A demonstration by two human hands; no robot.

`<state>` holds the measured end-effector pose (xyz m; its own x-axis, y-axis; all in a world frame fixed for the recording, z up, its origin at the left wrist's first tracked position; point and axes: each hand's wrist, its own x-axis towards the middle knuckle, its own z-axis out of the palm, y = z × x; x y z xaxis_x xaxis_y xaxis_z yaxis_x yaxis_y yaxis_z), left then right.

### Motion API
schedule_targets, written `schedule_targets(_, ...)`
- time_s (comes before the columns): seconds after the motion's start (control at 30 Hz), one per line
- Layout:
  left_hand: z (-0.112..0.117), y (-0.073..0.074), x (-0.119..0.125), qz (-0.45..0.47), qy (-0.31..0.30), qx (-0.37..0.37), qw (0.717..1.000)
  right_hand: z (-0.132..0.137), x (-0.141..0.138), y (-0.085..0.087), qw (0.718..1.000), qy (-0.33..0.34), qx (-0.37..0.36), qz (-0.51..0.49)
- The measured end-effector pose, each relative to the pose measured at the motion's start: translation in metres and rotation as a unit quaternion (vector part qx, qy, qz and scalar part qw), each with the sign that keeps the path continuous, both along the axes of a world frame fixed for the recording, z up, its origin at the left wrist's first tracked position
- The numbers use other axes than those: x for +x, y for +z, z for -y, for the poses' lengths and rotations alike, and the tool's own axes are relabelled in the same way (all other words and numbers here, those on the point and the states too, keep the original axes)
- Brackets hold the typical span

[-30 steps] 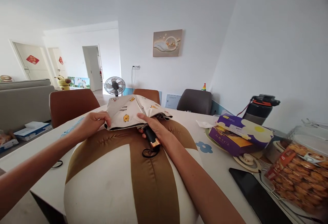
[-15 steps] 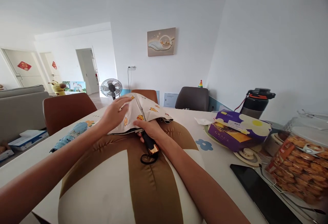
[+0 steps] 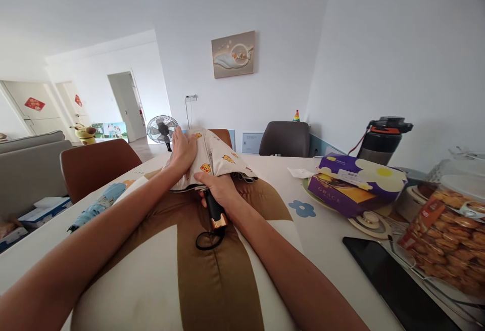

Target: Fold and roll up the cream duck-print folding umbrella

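A cream umbrella [image 3: 217,161] with yellow cartoon prints, its canopy loosely folded, lies over a brown and white cushion [image 3: 223,280]. My right hand [image 3: 219,189] is closed round the umbrella where the canopy meets its black and gold handle; a black wrist loop hangs from the handle's end. Against the left side of the canopy rests my left hand [image 3: 184,151], flat, with fingers stretched upward. Part of the canopy's far side is hidden from me. To the left, a folded light-blue umbrella [image 3: 99,204] lies on the white table [image 3: 322,240].
On the right of the table are a purple box [image 3: 356,184], a black bottle [image 3: 381,141], a tablet-like black device [image 3: 394,280] and a clear jar of cookies [image 3: 447,235]. Chairs, including a brown one [image 3: 100,167] and a grey one [image 3: 285,139], stand around it. A fan [image 3: 162,130] is beyond.
My left hand has shifted onto the canopy's left side, its fingers now pointing up against the fabric. The canopy looks narrower on that side. My right hand keeps its hold.
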<state>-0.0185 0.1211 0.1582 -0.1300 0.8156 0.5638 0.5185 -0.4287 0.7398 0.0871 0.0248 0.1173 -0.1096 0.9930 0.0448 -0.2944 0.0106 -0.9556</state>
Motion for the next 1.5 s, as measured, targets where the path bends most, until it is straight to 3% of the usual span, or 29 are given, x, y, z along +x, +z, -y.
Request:
schedule_targets(0.07,0.019,-0.001,0.012,0.000,-0.004,0.011,1.000,0.001,0.002,0.003,1.000,-0.018,0.005,-0.021)
schedule_targets(0.2,0.040,-0.003,0.029,0.070,-0.108,-0.093,0.987,0.001,0.006,0.004,0.999,-0.019,0.028,-0.035)
schedule_targets(0.37,0.038,0.001,0.026,0.258,-0.204,-0.190,0.925,0.003,0.009,0.003,0.998,0.034,0.019,-0.046)
schedule_targets(0.57,0.039,0.005,0.008,0.342,-0.293,-0.222,0.865,0.008,0.013,0.006,0.986,0.152,0.008,-0.068)
schedule_targets(0.67,0.038,0.003,0.000,0.321,-0.314,-0.209,0.869,0.008,0.011,0.007,0.979,0.192,0.003,-0.074)
schedule_targets(0.83,0.033,-0.006,-0.008,0.289,-0.299,-0.184,0.890,0.004,0.003,0.005,0.985,0.168,-0.026,-0.009)
schedule_targets(0.93,0.031,-0.010,-0.012,0.302,-0.320,-0.180,0.880,0.000,0.000,0.002,0.984,0.168,-0.027,-0.057)
schedule_targets(1.1,0.033,-0.009,-0.013,0.286,-0.330,-0.177,0.882,0.000,0.001,0.003,0.966,0.236,-0.036,-0.096)
schedule_targets(1.17,0.032,-0.009,-0.012,0.301,-0.328,-0.185,0.876,0.001,0.001,0.004,0.971,0.217,-0.027,-0.093)
schedule_targets(1.27,0.024,-0.010,-0.012,0.310,-0.295,-0.213,0.878,0.003,-0.002,0.005,0.989,0.133,-0.018,-0.062)
schedule_targets(1.33,0.019,-0.011,-0.013,0.274,-0.217,-0.205,0.914,0.003,-0.004,0.006,0.997,0.069,-0.035,-0.027)
schedule_targets(1.43,0.019,-0.010,-0.013,0.148,-0.048,-0.080,0.985,0.001,-0.007,0.007,0.997,0.034,-0.074,0.012)
schedule_targets(1.5,0.029,-0.008,-0.007,0.055,-0.026,-0.006,0.998,-0.001,-0.010,0.004,0.996,0.050,-0.068,0.026)
